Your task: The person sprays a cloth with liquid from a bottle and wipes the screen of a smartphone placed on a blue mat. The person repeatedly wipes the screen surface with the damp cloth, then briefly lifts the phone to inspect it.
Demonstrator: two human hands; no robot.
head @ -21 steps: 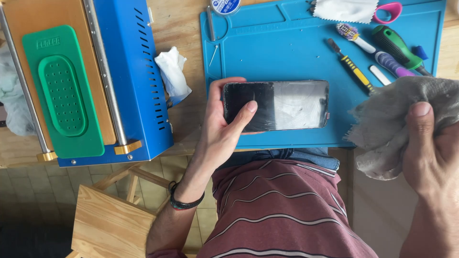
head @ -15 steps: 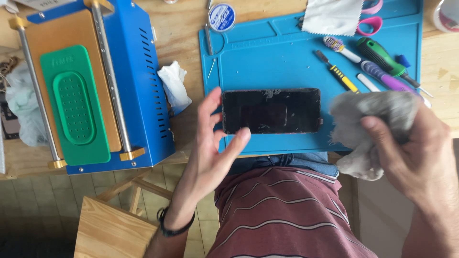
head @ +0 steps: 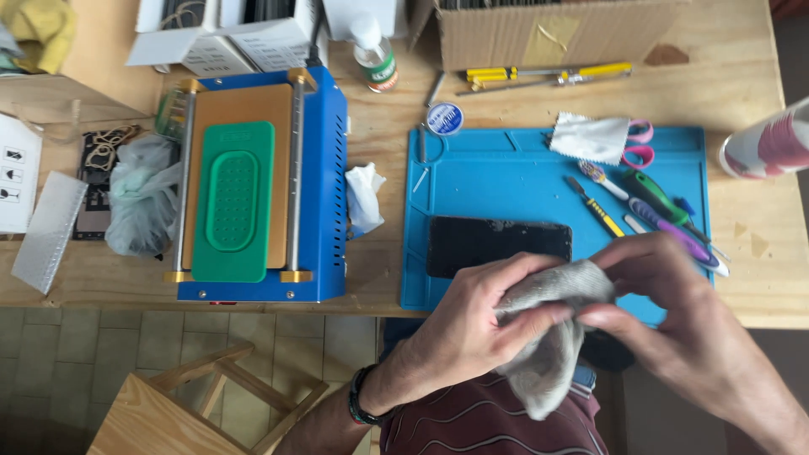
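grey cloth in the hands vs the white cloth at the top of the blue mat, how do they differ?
The grey cloth is bunched up and held by both the left hand and the right hand, hanging past the table edge; the white cloth lies flat on the blue mat, untouched. The grey cloth is darker and looks bigger and thicker; the white cloth is thin, partly covering pink-handled scissors. Both are soft fabric pieces.

- left hand [head: 468, 324]: bare, no glove, no rings visible
- dark beaded band with a green bit just behind left hand, on the wrist [head: 361, 396]
- right hand [head: 674, 316]: bare, no glove, nothing on the wrist
- forearms uncovered
- maroon shirt [head: 489, 421] with thin pale wavy stripes, below and between the hands
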